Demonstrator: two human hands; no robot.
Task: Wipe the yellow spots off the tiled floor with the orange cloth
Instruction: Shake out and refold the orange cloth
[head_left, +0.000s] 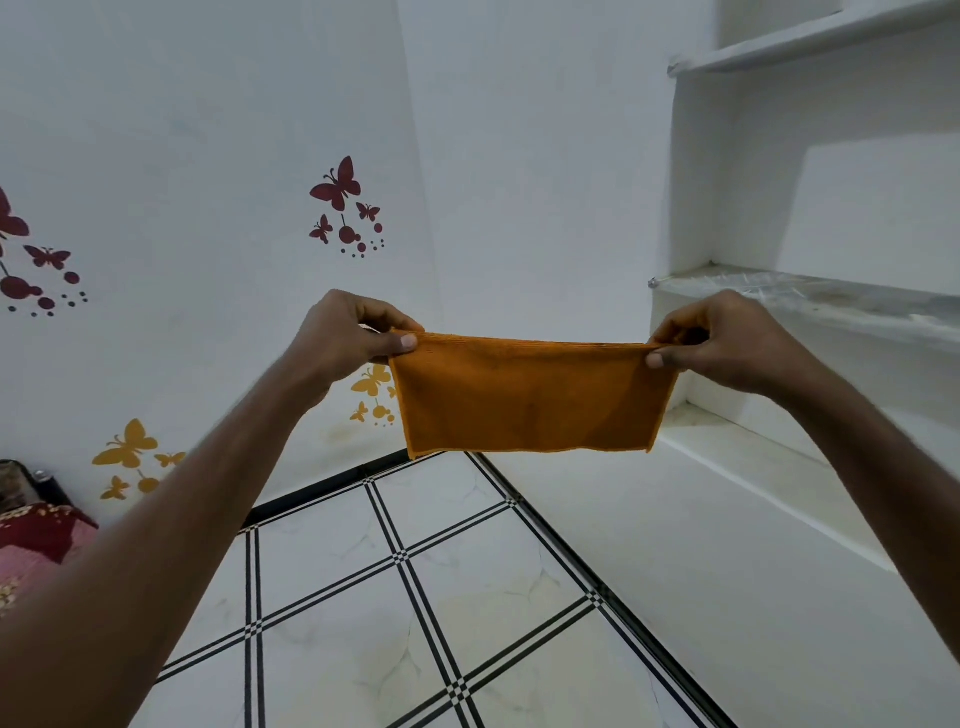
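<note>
At mid-frame I hold the cloth (530, 397) stretched in the air above the floor (415, 597), left hand (345, 340) and right hand (727, 345) each pinching a top corner, probably to fold it before wiping.

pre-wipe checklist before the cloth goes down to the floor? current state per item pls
1. Left hand pinches a top corner of the orange cloth: ok.
2. Right hand pinches the other top corner: ok.
3. Cloth spread flat, hanging free, no bunching: ok.
4. Cloth in contact with the tiled floor: not ok, held up in the air.
5. Yellow spots located on the visible tiles: cannot tell, at most a faint tint.
6. Floor below the cloth free of objects: ok.
</note>
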